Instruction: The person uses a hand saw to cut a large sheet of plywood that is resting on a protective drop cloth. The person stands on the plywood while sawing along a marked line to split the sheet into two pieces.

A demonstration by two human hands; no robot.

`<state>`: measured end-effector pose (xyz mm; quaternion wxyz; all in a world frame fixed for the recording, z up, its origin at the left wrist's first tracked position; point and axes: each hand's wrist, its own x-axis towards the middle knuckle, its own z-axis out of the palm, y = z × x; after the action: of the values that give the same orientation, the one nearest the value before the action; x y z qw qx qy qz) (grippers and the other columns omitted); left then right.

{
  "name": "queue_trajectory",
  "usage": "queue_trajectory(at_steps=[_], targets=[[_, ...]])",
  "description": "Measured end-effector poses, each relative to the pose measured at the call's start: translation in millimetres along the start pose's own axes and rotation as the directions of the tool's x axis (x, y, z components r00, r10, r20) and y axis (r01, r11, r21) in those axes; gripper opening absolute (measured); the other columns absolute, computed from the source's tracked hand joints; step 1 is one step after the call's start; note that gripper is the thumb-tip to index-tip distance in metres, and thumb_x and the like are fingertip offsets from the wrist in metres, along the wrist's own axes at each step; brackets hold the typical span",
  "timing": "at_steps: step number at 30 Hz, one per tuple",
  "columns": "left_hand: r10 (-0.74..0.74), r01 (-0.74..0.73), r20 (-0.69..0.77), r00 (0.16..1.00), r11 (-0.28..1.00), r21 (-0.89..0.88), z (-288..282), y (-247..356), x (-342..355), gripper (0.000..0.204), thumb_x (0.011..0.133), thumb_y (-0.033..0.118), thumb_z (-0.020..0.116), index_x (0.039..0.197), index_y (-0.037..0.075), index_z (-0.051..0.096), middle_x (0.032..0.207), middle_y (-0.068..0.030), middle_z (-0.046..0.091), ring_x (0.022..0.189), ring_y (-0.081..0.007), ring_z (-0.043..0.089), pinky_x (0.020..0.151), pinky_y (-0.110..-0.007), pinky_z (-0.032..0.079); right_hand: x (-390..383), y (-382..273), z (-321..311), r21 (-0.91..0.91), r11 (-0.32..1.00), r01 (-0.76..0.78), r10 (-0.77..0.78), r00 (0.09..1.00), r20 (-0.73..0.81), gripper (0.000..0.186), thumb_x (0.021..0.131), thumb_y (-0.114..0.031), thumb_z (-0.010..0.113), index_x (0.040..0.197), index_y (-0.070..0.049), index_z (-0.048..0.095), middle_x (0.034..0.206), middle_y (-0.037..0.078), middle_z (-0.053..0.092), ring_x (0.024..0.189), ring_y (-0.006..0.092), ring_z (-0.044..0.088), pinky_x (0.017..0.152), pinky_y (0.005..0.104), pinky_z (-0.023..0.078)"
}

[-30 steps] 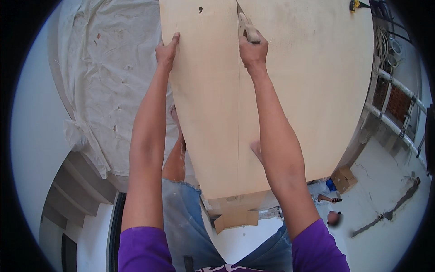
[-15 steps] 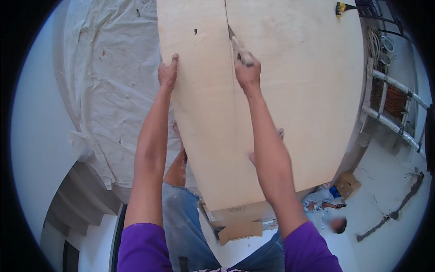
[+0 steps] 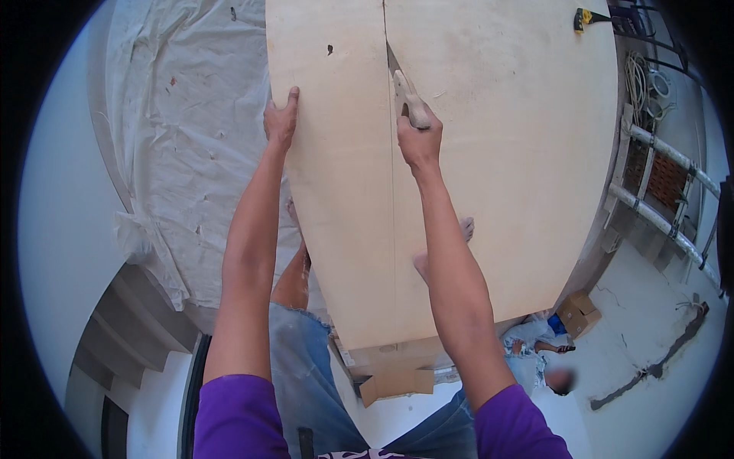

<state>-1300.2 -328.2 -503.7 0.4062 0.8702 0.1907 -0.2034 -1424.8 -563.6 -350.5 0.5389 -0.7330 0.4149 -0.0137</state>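
A large pale plywood board [image 3: 505, 176] stretches out in front of me, marked lengthwise by a thin dark line. My right hand [image 3: 420, 144] is wrapped round the light-coloured handle of a handsaw [image 3: 410, 99]. The saw's blade sits in a cut on that line, which runs on to the far end of the view; part of the blade is hidden in the wood. At the board's left edge, my left hand [image 3: 281, 122] grips with the thumb on top and the fingers mostly hidden at the side. A small dark mark shows on the strip between my hands.
My bare foot [image 3: 467, 228] rests on the board. A crumpled plastic sheet [image 3: 206, 138] lies left. Another tool with a yellow-black handle [image 3: 581, 20] is at the far right, a ladder [image 3: 665, 145] beyond the right edge. Near lower right are a person [image 3: 535, 352] and a cardboard box [image 3: 579, 312].
My right hand has drawn the saw slightly back toward me along the line. My left hand keeps its hold on the edge. The whole view has shifted slightly.
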Motion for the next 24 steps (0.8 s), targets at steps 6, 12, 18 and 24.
queue_trajectory(at_steps=[6, 12, 18, 24], targets=[[-0.049, 0.049, 0.017, 0.999, 0.999, -0.007, -28, -26, -9, 0.079, 0.08, 0.066, 0.069, 0.118, -0.003, 0.066, 0.114, -0.0214, 0.07, 0.111, -0.037, 0.065, 0.097, -0.042, 0.048, -148, 8, -49, 0.01, 1.0, -0.005, 0.005, 1.0, 0.023, 0.052, 0.079, 0.001, 0.056, 0.131, 0.002, 0.059, 0.109, 0.016, 0.07, 0.1, 0.0198, 0.067, 0.09, 0.0308, 0.05], [0.037, -0.036, -0.038, 0.999, 0.999, 0.012, -6, -2, 7, 0.081, 0.082, 0.064, 0.07, 0.119, -0.007, 0.065, 0.115, -0.0226, 0.07, 0.109, -0.0346, 0.066, 0.094, -0.041, 0.049, 20, -15, 8, -0.07, 0.983, -0.172, 0.179, 0.977, 0.116, 0.052, 0.08, -0.003, 0.06, 0.131, 0.003, 0.058, 0.111, 0.015, 0.07, 0.101, 0.0218, 0.067, 0.09, 0.0317, 0.05], [-0.052, 0.052, 0.0, 0.999, 0.998, 0.038, -29, -13, -2, 0.083, 0.079, 0.068, 0.069, 0.123, -0.002, 0.064, 0.119, -0.0218, 0.068, 0.113, -0.036, 0.064, 0.097, -0.044, 0.047, -140, -18, -42, 0.172, 0.979, -0.109, 0.094, 0.991, 0.097, 0.036, 0.085, -0.001, 0.055, 0.12, 0.0, 0.066, 0.09, 0.005, 0.065, 0.075, 0.008, 0.055, 0.063, 0.0245, 0.045], [0.038, -0.036, 0.018, 0.999, 0.995, -0.09, 8, -4, 8, 0.079, 0.081, 0.065, 0.069, 0.122, -0.002, 0.065, 0.118, -0.0208, 0.069, 0.113, -0.0355, 0.064, 0.097, -0.043, 0.047, 6, -4, -3, -0.01, 0.992, -0.122, 0.123, 0.992, 0.031, 0.046, 0.082, -0.001, 0.058, 0.127, 0.005, 0.06, 0.111, 0.018, 0.071, 0.103, 0.0233, 0.067, 0.091, 0.0319, 0.05]])
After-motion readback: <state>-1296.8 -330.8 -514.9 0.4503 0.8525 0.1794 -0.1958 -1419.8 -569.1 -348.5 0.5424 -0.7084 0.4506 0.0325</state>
